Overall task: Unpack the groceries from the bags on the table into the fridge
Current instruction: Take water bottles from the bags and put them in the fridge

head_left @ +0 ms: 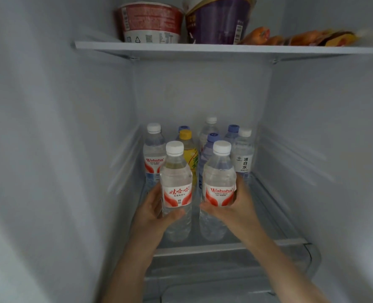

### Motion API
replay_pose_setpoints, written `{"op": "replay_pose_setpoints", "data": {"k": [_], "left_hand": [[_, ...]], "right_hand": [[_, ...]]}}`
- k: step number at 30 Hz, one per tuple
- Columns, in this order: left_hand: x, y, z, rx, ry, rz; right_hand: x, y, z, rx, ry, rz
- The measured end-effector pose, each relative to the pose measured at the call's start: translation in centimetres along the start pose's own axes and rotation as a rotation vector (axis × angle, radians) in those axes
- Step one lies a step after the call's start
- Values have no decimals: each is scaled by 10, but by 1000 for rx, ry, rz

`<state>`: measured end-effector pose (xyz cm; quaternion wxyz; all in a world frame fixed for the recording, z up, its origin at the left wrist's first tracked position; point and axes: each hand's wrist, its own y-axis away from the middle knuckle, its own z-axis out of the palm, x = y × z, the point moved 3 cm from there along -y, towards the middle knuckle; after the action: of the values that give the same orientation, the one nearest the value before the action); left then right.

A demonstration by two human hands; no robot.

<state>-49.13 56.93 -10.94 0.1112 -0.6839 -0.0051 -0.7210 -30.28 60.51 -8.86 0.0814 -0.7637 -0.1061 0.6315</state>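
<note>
I look into the open fridge. My left hand (152,212) grips a clear water bottle (176,184) with a white cap and red label, upright at the front of the glass shelf (227,246). My right hand (235,206) grips a second water bottle (218,182) of the same kind beside it. Whether the two bottles rest on the shelf or hover just above it I cannot tell. Behind them stand several more bottles, among them a yellow-capped drink (187,147) and a white-labelled water bottle (243,152).
The upper shelf (203,49) carries a red instant-noodle bowl (150,24), a purple noodle cup (218,20) and wrapped orange snacks (299,38). White fridge walls close in on both sides. A drawer (225,278) lies below the glass shelf.
</note>
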Motion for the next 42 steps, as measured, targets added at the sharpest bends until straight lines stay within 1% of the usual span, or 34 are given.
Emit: {"op": "replay_pose_setpoints", "data": {"k": [4,6,8,11,13,15,18,26,31,35,38,42], "left_hand": [[-1,0,0,17,-18,12],[1,4,3,49,-64,46],[3,12,9,106,-135,94],[2,25,22,220,-244,141],[-1,30,30,267,-345,170],[-4,30,34,313,-434,177],[-6,28,35,379,-492,184],[-5,26,30,415,-445,178],[-3,9,9,474,-406,201],[-5,-4,-6,529,-411,186],[-6,-13,-11,541,-428,185],[-6,-18,-13,531,-386,196]], "right_hand": [[4,1,1,-41,16,8],[6,7,3,-52,25,13],[9,17,6,-47,43,14],[18,31,8,24,109,-33],[23,36,7,61,145,-65],[25,38,7,71,154,-77],[24,36,6,68,158,-74],[28,27,11,74,191,-106],[28,14,35,71,183,-152],[27,5,55,79,174,-187],[26,-3,67,69,185,-199],[29,-12,79,92,201,-208]]}}
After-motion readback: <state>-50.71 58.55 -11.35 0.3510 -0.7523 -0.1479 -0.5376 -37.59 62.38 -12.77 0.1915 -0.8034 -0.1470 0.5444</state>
